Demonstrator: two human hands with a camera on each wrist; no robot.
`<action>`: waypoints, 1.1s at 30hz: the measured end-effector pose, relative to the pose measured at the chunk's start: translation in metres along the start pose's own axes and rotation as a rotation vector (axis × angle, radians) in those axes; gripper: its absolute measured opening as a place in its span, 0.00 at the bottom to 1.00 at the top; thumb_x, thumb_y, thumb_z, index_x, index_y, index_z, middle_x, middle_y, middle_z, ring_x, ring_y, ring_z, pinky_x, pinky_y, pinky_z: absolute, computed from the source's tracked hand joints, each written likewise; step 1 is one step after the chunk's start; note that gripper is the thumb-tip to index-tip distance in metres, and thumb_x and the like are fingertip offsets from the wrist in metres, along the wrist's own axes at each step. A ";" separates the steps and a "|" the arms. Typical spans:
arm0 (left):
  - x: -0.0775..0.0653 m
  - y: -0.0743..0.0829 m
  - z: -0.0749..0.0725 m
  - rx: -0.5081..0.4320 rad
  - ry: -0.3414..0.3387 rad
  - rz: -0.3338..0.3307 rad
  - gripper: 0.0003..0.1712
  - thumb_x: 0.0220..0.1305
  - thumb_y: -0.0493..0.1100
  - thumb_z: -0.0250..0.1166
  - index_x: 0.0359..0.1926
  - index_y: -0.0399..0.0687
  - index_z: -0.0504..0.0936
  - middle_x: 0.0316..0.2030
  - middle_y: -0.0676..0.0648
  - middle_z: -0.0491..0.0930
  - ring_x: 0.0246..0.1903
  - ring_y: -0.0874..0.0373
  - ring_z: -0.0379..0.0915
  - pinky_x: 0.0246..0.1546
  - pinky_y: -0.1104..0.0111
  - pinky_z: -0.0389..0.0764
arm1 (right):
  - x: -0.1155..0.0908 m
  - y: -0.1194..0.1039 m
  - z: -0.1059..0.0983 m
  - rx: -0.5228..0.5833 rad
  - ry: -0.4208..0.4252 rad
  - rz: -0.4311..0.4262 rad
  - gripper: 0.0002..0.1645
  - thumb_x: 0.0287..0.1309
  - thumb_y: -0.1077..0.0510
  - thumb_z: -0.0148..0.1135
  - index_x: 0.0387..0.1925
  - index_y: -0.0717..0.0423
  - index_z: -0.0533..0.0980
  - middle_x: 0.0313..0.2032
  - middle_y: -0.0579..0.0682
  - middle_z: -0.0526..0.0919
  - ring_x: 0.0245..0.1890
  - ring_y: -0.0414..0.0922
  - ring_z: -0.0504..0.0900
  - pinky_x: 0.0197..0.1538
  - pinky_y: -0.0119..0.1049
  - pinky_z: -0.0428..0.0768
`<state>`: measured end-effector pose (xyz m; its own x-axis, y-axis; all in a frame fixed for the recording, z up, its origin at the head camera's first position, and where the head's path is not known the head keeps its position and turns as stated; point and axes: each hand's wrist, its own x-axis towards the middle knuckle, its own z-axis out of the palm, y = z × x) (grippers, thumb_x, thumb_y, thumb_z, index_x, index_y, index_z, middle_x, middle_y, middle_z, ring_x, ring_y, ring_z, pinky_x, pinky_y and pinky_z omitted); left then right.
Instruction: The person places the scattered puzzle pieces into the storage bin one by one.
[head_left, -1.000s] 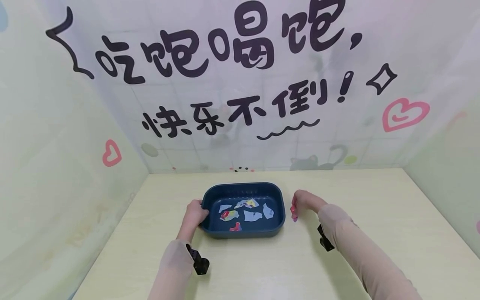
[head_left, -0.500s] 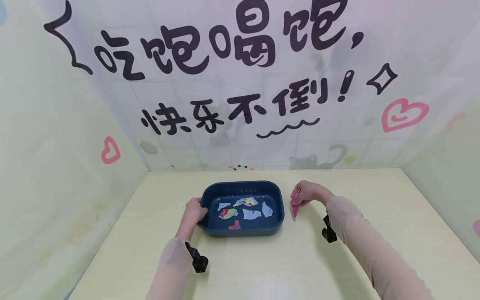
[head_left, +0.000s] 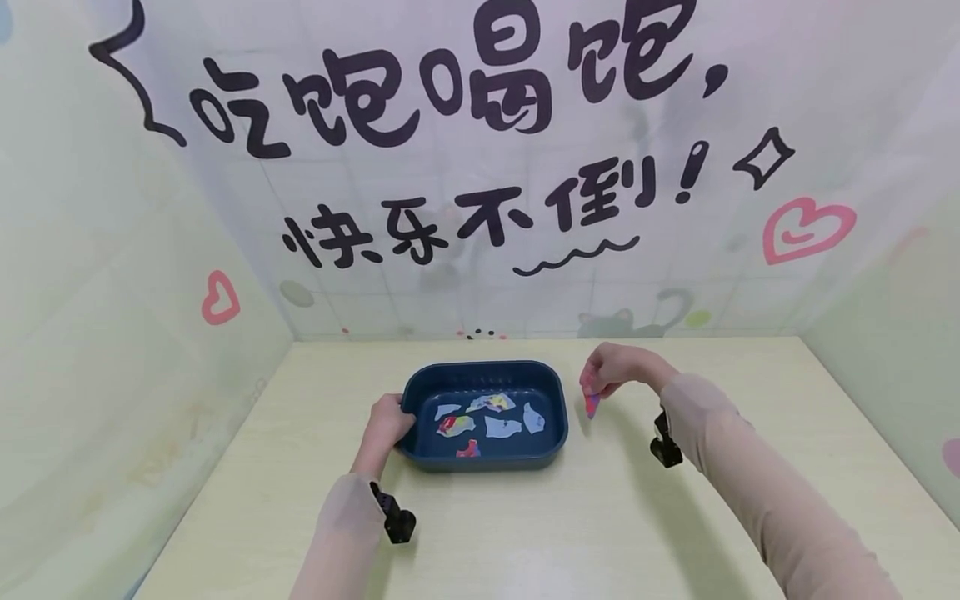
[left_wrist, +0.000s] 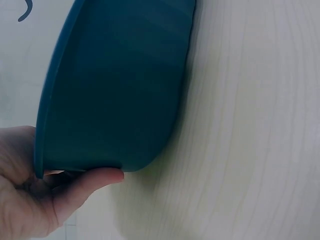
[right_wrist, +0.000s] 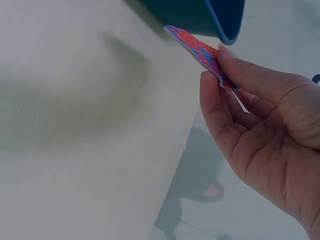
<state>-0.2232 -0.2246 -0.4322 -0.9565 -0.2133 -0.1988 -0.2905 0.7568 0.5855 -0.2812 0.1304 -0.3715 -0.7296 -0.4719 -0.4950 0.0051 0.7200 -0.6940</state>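
Note:
A dark blue rectangular basin [head_left: 480, 465] sits on the table, with several flat, irregular fragments inside. My left hand [head_left: 386, 425] grips its left end; the left wrist view shows the thumb [left_wrist: 95, 182] against the outer wall and the other fingers partly hidden. Right of the basin, my right hand [head_left: 611, 368] holds a thin red-and-blue fragment [head_left: 592, 406] above the table. In the right wrist view, thumb and fingers pinch one end of this fragment [right_wrist: 202, 52], while its other end points away from the palm, near the basin wall [right_wrist: 185, 17].
Inside the basin lie pale blue fragments [head_left: 503, 428], yellow-patterned ones [head_left: 492, 403] and a red one [head_left: 468, 450]. A pale wooden table [head_left: 525, 533] extends around it. Printed cloth walls [head_left: 450, 308] stand at the back and both sides.
My right hand has risen and moved slightly back, lifting the red-and-blue fragment, which now shows more below the fingers. My left hand and the basin hold their place.

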 end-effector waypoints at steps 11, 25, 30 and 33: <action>0.003 -0.001 -0.001 0.005 0.020 0.007 0.22 0.51 0.31 0.54 0.50 0.29 0.75 0.48 0.30 0.76 0.45 0.43 0.75 0.46 0.56 0.79 | 0.011 -0.035 0.010 -0.053 -0.051 -0.021 0.07 0.55 0.65 0.57 0.36 0.64 0.74 0.30 0.49 0.81 0.28 0.38 0.76 0.39 0.31 0.81; 0.001 -0.003 0.000 -0.001 0.016 0.009 0.22 0.51 0.30 0.54 0.51 0.28 0.74 0.48 0.29 0.75 0.44 0.42 0.75 0.41 0.58 0.81 | 0.038 -0.060 0.052 -0.042 -0.109 0.018 0.14 0.55 0.68 0.56 0.44 0.67 0.73 0.33 0.52 0.78 0.27 0.39 0.77 0.40 0.33 0.83; 0.000 -0.002 0.000 0.000 0.019 0.012 0.22 0.51 0.31 0.54 0.50 0.28 0.74 0.48 0.29 0.75 0.43 0.43 0.75 0.43 0.57 0.80 | 0.043 -0.064 0.064 -0.146 -0.157 0.052 0.05 0.55 0.65 0.56 0.31 0.61 0.78 0.26 0.47 0.80 0.25 0.38 0.76 0.39 0.33 0.82; 0.001 -0.001 0.000 -0.003 0.013 -0.003 0.23 0.52 0.31 0.54 0.52 0.29 0.73 0.50 0.29 0.75 0.45 0.43 0.75 0.44 0.58 0.80 | 0.046 -0.065 0.068 -0.204 -0.172 0.060 0.05 0.54 0.64 0.57 0.28 0.58 0.79 0.24 0.46 0.80 0.25 0.37 0.76 0.40 0.34 0.82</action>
<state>-0.2235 -0.2254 -0.4332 -0.9559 -0.2236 -0.1903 -0.2934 0.7541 0.5876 -0.2684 0.0277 -0.3844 -0.6052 -0.4925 -0.6254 -0.1062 0.8286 -0.5497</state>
